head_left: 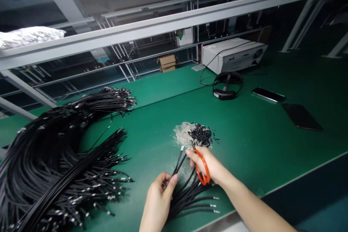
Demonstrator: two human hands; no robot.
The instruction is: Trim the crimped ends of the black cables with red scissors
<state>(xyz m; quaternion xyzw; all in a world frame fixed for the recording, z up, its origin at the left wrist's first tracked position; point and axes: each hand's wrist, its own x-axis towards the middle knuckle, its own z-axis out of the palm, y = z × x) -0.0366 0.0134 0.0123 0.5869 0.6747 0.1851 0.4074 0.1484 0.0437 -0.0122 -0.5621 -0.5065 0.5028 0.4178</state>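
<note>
Between its thumb and fingers, my left hand (160, 197) pinches a couple of black cables (177, 165), whose pale stripped ends point up and away. My right hand (210, 165) is wrapped round scissors (207, 177) with orange handles; their dark blades point away from me, and the fingertips are close beside the cable ends. More black cables (191, 198) with light-coloured tips lie under and between both hands. Just beyond the hands sits a heap of short black cut pieces (201, 135), beside a tangle of fine whitish strands (182, 134).
Large bundles of black cables (40, 152) cover the left of the green table (152, 116). Toward the back right are a white metal box (235, 56), a black headband device (227, 87), a phone (268, 94) and a dark flat tablet-like object (301, 116). A grey rail (163, 27) crosses behind.
</note>
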